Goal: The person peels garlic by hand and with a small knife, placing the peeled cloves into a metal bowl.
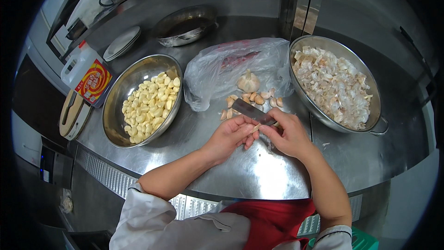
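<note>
Between the fingertips of my left hand [225, 139] is a garlic clove [256, 127], partly hidden by the fingers. My right hand [289, 133] grips a knife with a broad, dark blade [252, 111] that points up and to the left; its handle is mostly covered. My right thumb is close against the clove. Just beyond the blade, several unpeeled garlic cloves [258, 99] lie loose on the steel table. A whole garlic bulb [248, 81] rests behind them, against a clear plastic bag [211, 66].
A steel bowl [110, 125] of peeled cloves stands at left, a steel basin [301, 94] of garlic skins at right. Behind are a plastic jug [91, 76], stacked plates [122, 43] and a dark pan [187, 24]. The table's front edge [249, 198] runs close to my body.
</note>
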A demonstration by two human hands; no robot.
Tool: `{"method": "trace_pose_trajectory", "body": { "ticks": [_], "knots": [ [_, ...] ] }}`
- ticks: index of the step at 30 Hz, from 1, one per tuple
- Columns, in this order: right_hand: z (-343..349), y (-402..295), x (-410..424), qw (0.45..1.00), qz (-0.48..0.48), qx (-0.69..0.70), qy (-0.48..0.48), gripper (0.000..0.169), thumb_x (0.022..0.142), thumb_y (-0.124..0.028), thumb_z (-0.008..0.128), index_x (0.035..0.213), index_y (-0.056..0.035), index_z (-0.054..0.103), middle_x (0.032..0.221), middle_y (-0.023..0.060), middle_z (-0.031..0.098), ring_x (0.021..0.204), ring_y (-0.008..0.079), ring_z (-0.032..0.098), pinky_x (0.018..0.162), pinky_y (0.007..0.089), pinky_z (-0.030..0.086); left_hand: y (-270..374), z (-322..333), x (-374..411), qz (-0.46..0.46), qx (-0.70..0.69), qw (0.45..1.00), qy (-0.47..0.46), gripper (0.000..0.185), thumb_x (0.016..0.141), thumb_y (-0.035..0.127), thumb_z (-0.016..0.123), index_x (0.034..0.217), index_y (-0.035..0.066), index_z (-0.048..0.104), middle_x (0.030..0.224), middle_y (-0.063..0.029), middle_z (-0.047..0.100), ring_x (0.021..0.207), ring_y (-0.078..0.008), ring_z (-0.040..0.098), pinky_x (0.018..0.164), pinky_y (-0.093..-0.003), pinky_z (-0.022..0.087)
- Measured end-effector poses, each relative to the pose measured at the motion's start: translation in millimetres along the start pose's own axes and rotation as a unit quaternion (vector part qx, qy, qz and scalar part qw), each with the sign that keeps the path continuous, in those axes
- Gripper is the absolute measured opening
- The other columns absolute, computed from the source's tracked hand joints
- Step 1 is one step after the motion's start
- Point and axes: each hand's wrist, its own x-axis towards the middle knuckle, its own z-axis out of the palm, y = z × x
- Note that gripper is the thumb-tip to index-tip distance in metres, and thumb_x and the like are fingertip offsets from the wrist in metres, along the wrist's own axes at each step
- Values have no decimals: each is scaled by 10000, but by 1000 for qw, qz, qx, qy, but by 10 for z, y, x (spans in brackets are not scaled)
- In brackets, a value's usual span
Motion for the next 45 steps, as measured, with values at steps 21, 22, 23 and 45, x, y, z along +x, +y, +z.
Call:
{"method": "trace_pose_trajectory", "body": {
  "ticks": [21, 22, 23, 45],
  "knots": [
    [21, 14, 6, 994, -73, -84, -22, 178, 865, -176, 607, 817, -19, 538, 668, 127, 587, 565, 261, 595, 519, 345, 434, -17, 3, -22, 15, 37, 999, -5, 181, 982, 156, 486, 1078, 20, 559, 866, -52, 595, 663, -87, 524, 607, -232, 429],
    [23, 11, 6, 994, -69, -84, -19, 178, 866, -174, 606, 815, -19, 535, 661, 127, 582, 563, 259, 593, 514, 344, 431, -11, -1, -17, 9, 20, 1000, -9, 180, 982, 156, 485, 1078, 23, 557, 867, -53, 597, 666, -87, 524, 610, -232, 430],
    [22, 7, 4, 994, -66, -85, -16, 178, 867, -172, 606, 813, -20, 531, 655, 127, 577, 561, 256, 591, 509, 343, 428, -4, -4, -11, 3, 2, 1000, -13, 178, 982, 157, 483, 1079, 26, 555, 868, -54, 598, 669, -87, 525, 612, -232, 430],
    [-20, -32, 0, 999, -17, -27, -13, 156, 810, -130, 666, 867, -19, 573, 650, 69, 575, 499, 138, 538, 464, 269, 406, -24, 14, -21, 5, -3, 1000, 16, 210, 981, 149, 487, 1087, 2, 592, 936, -60, 632, 743, -104, 542, 723, -248, 459]
  ]
}}
